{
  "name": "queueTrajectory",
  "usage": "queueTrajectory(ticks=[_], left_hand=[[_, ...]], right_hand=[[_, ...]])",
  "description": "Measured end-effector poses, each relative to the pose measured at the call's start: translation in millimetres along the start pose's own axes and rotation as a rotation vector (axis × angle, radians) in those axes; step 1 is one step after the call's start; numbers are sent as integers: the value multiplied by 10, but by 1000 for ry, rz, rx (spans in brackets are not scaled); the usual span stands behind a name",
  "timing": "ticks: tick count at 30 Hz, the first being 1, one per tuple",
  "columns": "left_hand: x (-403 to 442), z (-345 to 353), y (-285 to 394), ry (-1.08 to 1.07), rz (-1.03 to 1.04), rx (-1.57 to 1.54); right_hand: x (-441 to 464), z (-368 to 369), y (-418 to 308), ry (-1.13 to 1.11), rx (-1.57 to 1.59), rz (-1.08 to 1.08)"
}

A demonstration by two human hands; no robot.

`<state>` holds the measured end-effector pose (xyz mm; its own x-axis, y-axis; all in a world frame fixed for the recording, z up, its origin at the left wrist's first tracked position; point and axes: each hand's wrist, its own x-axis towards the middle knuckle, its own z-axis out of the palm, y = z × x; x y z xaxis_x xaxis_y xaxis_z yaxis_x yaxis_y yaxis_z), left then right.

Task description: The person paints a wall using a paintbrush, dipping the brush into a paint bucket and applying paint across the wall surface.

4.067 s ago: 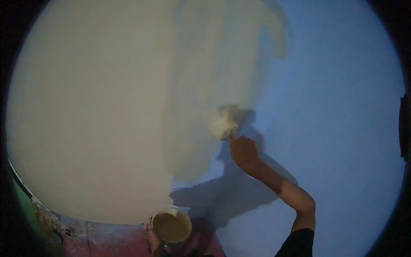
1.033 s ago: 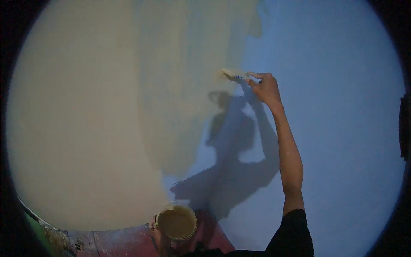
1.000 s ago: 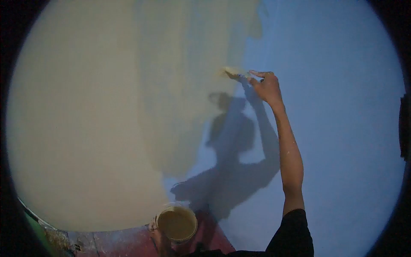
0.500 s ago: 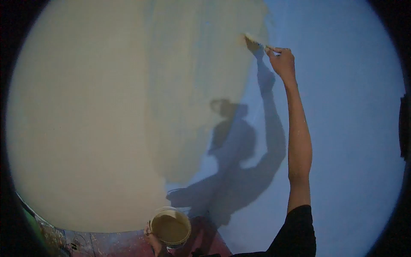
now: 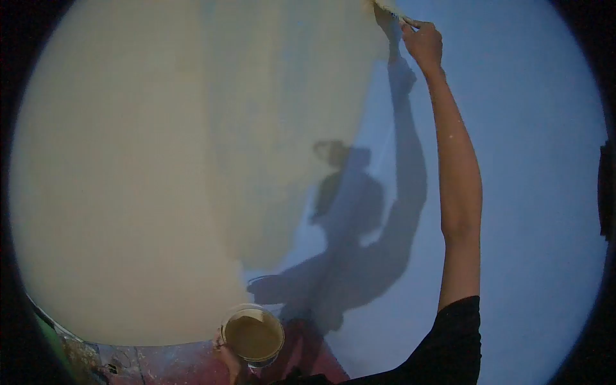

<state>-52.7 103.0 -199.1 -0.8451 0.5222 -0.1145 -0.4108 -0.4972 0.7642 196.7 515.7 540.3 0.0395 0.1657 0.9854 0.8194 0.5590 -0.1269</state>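
High on the wall, my right hand is closed around the handle of a paintbrush. The bristles touch the wall at the top edge of the view, partly cut off there. Low down, my left hand grips the side of a small bucket of beige paint. Its fingers are partly hidden by the bucket. Beige paint covers the left part of the wall, with thinner streaks where blue shows through. On the right the wall is blue.
My shadow falls across the boundary between beige and blue. Below the wall runs a reddish, paint-spotted floor. A dark object shows at the far right edge, its kind unclear.
My right hand and the paintbrush have moved upward along the wall, with the arm stretched higher. The bucket in my left hand has stayed nearly in place.
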Motion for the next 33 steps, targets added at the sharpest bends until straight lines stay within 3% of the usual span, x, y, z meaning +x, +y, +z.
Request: queueTrajectory(ticks=[2,4,6,8,11,15,19,21,22,24,27,29,33], left_hand=[[198,-360,-373,-3,-4,-17],[148,-248,-250,67,11,62],[103,-131,-82,137,23,147],[101,-101,3,-13,-46,101],[522,-709,-528,65,-39,316],[264,-41,-34,197,-92,136],[497,136,41,62,-83,129],[587,125,-82,52,-112,133],[646,109,-168,18,-129,114],[624,68,-227,-24,-149,100],[531,26,-268,74,-190,69],[398,-66,-275,-81,-177,107],[614,-440,-692,-138,-72,-29]], right_hand=[[-218,69,-100,22,-73,-37],[-518,194,-38,38,-150,-77],[-875,416,144,-57,-4,-45],[-1192,559,253,-6,61,-87],[-1659,702,309,6,174,-79],[-2298,822,486,-69,228,12],[-2930,1044,428,-214,255,75],[-3317,1215,559,-106,359,-138],[-3454,1169,505,-108,350,-133],[-3734,938,346,-522,142,232],[-4366,934,434,-390,230,169],[-4745,790,500,-445,325,212],[-5717,946,744,-621,169,146]])
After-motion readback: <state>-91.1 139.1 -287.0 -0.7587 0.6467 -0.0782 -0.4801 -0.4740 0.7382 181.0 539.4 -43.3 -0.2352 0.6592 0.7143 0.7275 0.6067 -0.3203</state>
